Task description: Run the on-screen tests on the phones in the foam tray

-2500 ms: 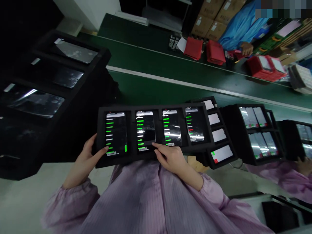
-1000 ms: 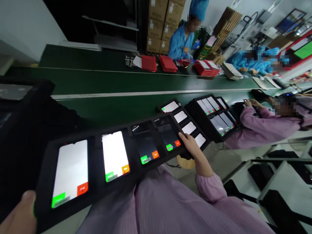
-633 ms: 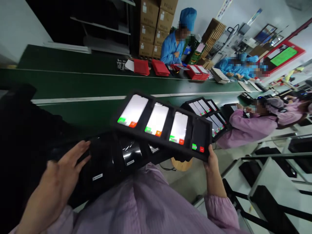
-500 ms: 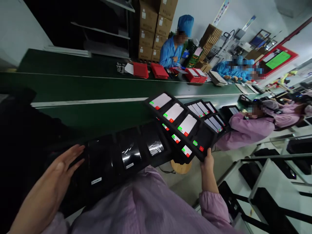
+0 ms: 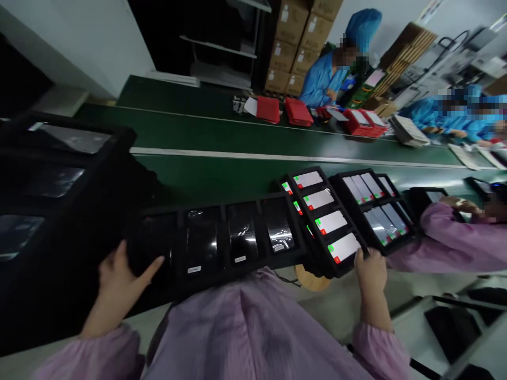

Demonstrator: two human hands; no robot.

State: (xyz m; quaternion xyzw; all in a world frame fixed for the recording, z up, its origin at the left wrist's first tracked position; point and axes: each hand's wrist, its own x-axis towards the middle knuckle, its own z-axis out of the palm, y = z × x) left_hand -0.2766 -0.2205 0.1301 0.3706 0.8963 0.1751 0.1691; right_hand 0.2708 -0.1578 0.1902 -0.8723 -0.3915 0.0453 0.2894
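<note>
My left hand point(image 5: 119, 287) is at the left end of a black tray point(image 5: 222, 248) in front of my body. Its thumb and fingers are spread, and they appear to touch the tray. Dark-screened phones point(image 5: 203, 240) lie in the tray's slots, some with a small white label. My right hand point(image 5: 371, 269) is closed round the near corner of another black tray point(image 5: 322, 182), the top one of a stack. Several phones point(image 5: 331, 222) with lit white screens and green and red marks fill it. Part of the right fingers is hidden.
Dark trays point(image 5: 24, 179) are stacked at the left. More phone trays point(image 5: 390, 211) stand at the right, beside a co-worker's pink sleeve point(image 5: 439, 227). Across the green bench point(image 5: 206, 137) are red packs point(image 5: 268, 109) and people in blue. A round wooden stool point(image 5: 312, 278) is below.
The tray in my right hand has come down and swung to lie squarely on its stack. My left hand has moved down onto the dark tray's end. The view has turned left.
</note>
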